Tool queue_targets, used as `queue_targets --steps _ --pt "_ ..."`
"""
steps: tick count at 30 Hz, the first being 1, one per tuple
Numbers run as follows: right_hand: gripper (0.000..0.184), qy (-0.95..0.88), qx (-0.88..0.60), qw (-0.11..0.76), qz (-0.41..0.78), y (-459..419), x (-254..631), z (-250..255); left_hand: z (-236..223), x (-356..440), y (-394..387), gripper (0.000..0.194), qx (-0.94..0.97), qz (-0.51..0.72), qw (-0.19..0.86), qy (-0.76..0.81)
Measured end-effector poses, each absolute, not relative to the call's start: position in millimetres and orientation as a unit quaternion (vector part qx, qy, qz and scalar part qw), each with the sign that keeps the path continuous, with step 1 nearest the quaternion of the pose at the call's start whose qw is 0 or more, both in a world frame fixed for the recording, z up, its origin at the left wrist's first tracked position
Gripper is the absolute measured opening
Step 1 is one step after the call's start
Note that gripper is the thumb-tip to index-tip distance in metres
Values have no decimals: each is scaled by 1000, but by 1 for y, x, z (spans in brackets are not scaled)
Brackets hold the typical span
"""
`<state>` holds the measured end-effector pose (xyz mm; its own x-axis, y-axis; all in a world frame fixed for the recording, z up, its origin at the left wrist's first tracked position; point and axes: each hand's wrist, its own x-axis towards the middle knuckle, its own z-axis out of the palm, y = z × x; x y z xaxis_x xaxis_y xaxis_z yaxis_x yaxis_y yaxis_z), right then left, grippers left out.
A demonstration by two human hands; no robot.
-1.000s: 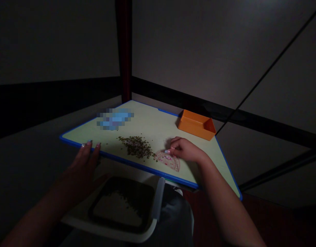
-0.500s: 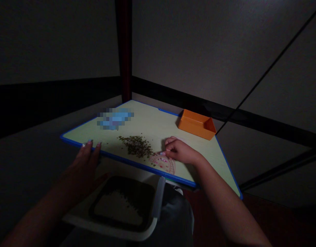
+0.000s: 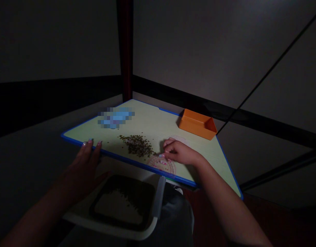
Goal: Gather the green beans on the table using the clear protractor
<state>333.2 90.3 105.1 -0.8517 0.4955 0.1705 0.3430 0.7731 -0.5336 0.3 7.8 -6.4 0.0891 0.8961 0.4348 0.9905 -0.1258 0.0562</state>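
Observation:
A loose pile of small brownish-green grains [image 3: 137, 145] lies on the pale, blue-edged tabletop [image 3: 209, 159]. Just right of the pile, my right hand [image 3: 179, 151] rests low on the surface with its fingers curled and thumb near the index finger. Whatever its fingertips hold, if anything, is too small to make out. My left hand [image 3: 84, 159] lies with fingers stretched over the table's front edge at the left, holding nothing visible. Below that edge, a white tub [image 3: 147, 233] sits near my lap with dark grains [image 3: 139, 192] inside, dim in the shadow.
An orange open box [image 3: 198, 125] stands at the back right of the table. A blurred blue item [image 3: 116, 117] lies at the back left. Pink circular printing [image 3: 161, 164] marks the front of the tabletop. Walls [image 3: 212, 51] rise close behind.
My right hand has shifted slightly to the left, toward the pile. A few grains seen on the pink print no longer show there. The left hand stays in place.

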Motion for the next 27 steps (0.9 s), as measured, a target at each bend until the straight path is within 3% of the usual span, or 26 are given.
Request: queue_targets --steps 8,18,27 --pt "36 -913 -307 186 194 97 350 113 -6 -1 6 89 -728 -185 113 -651" --pt "36 -910 -344 168 156 102 348 103 -3 1 5 87 -731 -185 114 -647" --pt "33 -914 -305 167 211 97 346 111 -8 -1 6 87 -730 -192 125 -644"
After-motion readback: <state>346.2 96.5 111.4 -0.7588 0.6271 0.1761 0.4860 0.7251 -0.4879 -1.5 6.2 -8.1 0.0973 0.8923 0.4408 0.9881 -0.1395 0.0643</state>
